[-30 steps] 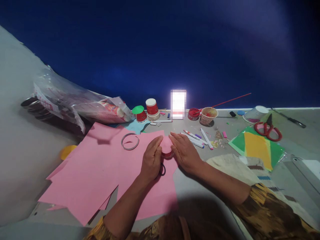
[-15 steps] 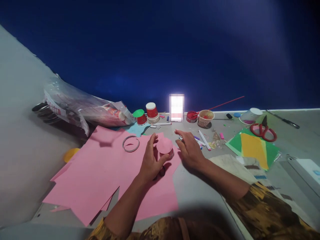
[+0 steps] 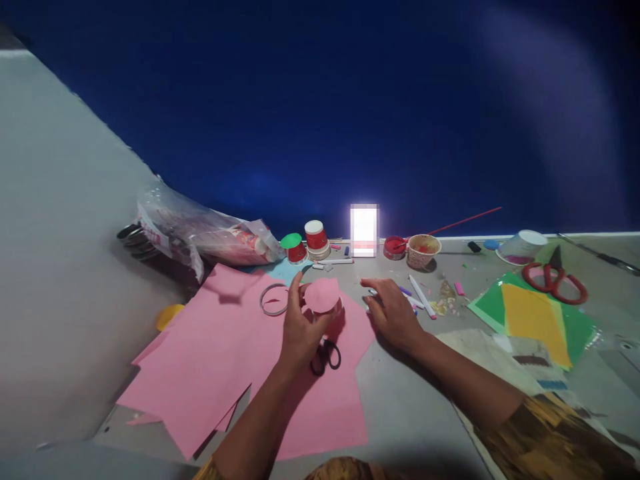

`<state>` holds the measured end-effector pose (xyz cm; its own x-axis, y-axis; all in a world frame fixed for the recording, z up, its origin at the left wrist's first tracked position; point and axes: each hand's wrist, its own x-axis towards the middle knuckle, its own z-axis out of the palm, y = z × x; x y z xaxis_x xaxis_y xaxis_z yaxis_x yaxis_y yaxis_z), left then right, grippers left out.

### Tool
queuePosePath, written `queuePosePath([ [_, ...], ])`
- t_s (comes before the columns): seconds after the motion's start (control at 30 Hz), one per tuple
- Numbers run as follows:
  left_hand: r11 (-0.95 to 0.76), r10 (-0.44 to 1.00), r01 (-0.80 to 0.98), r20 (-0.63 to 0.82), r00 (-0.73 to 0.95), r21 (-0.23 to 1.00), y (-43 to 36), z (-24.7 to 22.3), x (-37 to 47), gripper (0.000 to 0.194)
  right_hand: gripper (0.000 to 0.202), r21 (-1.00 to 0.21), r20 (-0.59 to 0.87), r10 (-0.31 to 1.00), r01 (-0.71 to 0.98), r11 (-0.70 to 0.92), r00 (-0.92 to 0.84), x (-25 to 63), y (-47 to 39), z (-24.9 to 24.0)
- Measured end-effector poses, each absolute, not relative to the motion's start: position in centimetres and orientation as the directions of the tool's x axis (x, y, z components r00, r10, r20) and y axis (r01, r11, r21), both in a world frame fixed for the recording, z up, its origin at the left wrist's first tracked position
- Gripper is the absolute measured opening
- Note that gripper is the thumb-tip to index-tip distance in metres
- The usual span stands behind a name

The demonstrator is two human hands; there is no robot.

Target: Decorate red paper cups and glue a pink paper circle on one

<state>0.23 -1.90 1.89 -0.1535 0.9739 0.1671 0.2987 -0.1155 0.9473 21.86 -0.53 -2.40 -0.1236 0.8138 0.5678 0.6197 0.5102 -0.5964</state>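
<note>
My left hand (image 3: 304, 327) is closed around a small paper cup (image 3: 336, 310) with a round piece of pink paper (image 3: 323, 294) on its top. Just below that hand, black-handled scissors (image 3: 332, 355) lie on pink paper sheets (image 3: 200, 360), their blades hidden. To the right, my right hand (image 3: 394, 313) hovers with its fingers loosely bent and apart, nothing visible in them. Beside its fingers lie several markers (image 3: 421, 297). A ring of tape (image 3: 273, 299) rests on the pink sheets left of the cup.
Along the back stand a green-topped cup (image 3: 294, 249), stacked cups (image 3: 316, 240), a glowing blurred rectangle (image 3: 363, 230), a red paint pot (image 3: 395, 248) and a patterned cup (image 3: 423, 252). A plastic bag (image 3: 210, 237) lies left. Red-handled scissors (image 3: 553, 280) sit by green and yellow paper (image 3: 537, 320).
The pink-topped cup has been raised slightly and tilted in my left hand, uncovering more of the black scissors' handles. My right hand stays beside the markers. The whole view has shifted.
</note>
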Motion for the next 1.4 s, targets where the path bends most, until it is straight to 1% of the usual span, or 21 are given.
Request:
queuePosePath([
  [0.1,-0.133,0.935,0.259,0.207,-0.287,0.957,-1.2,4.2,-2.4,0.098,0.031,-0.568,0.597,0.788,0.614,0.547,-0.15,21.8,-0.4,-2.6],
  [0.13,-0.14,0.923,0.191,0.198,-0.331,0.972,-0.9,5.0,-3.3,0.095,0.031,-0.559,0.607,0.779,0.611,0.56,-0.159,21.8,-0.4,-2.7],
  [0.17,-0.129,0.926,0.095,0.154,-0.343,0.987,-0.7,5.8,-4.2,0.088,0.031,-0.552,0.615,0.771,0.607,0.572,-0.167,21.9,-0.3,-2.8],
  [0.23,-0.076,0.961,-0.108,0.044,-0.272,0.991,-0.6,7.0,-5.5,0.077,0.03,-0.543,0.626,0.76,0.6,0.587,-0.175,21.9,-0.2,-2.9],
  [0.3,-0.036,0.976,-0.206,-0.01,-0.217,0.978,-0.6,7.8,-6.0,0.066,0.029,-0.54,0.632,0.754,0.595,0.595,-0.18,21.9,-0.1,-3.1],
  [0.4,-0.048,0.975,-0.24,-0.006,-0.22,0.97,-0.5,8.3,-5.9,0.056,0.029,-0.539,0.634,0.75,0.589,0.602,-0.187,22.0,-0.1,-3.4],
  [0.57,-0.038,0.987,-0.286,-0.009,-0.162,0.958,0.8,9.6,-6.1,0.042,0.027,-0.538,0.607,0.768,0.606,0.586,-0.203,21.9,-0.1,-3.6],
  [0.63,-0.048,0.985,-0.31,-0.007,-0.175,0.95,2.0,10.0,-6.4,0.04,0.026,-0.534,0.599,0.771,0.609,0.586,-0.217,21.9,0.0,-3.6],
  [0.67,-0.072,0.983,-0.303,0.016,-0.183,0.95,2.7,10.1,-6.6,0.042,0.026,-0.532,0.597,0.77,0.607,0.591,-0.226,21.9,0.0,-3.6],
  [0.73,-0.163,0.97,-0.231,0.113,-0.216,0.959,4.4,10.1,-6.8,0.049,0.025,-0.526,0.597,0.765,0.602,0.6,-0.241,22.0,0.1,-3.6],
  [0.77,-0.23,0.95,-0.172,0.183,-0.251,0.958,5.4,9.9,-6.9,0.055,0.025,-0.525,0.595,0.765,0.601,0.603,-0.247,22.0,0.1,-3.6],
  [0.83,-0.347,0.866,-0.027,0.309,-0.394,0.938,7.3,9.5,-6.8,0.073,0.024,-0.526,0.589,0.767,0.599,0.604,-0.255,22.0,0.1,-3.6],
  [0.87,-0.375,0.827,0.063,0.365,-0.428,0.925,8.3,9.3,-6.8,0.079,0.024,-0.527,0.584,0.769,0.599,0.603,-0.259,21.9,0.1,-3.6],
  [0.93,-0.379,0.788,0.232,0.444,-0.427,0.896,10.0,9.0,-6.6,0.088,0.024,-0.531,0.571,0.776,0.6,0.598,-0.268,21.9,0.1,-3.6],
  [1.0,-0.359,0.763,0.375,0.5,-0.409,0.854,11.3,8.7,-6.2,0.091,0.023,-0.535,0.558,0.782,0.6,0.595,-0.277,21.9,0.1,-3.6],
  [1.07,-0.328,0.758,0.484,0.532,-0.377,0.811,12.2,8.4,-5.8,0.091,0.022,-0.54,0.547,0.786,0.597,0.593,-0.287,21.9,0.2,-3.7],
  [1.17,-0.282,0.758,0.599,0.557,-0.34,0.75,13.2,8.0,-5.1,0.09,0.02,-0.542,0.538,0.786,0.589,0.599,-0.304,22.0,0.2,-3.7],
  [1.4,-0.186,0.779,0.708,0.542,-0.316,0.681,14.6,7.5,-4.2,0.092,0.02,-0.541,0.527,0.792,0.597,0.592,-0.308,22.1,0.3,-4.0],
])
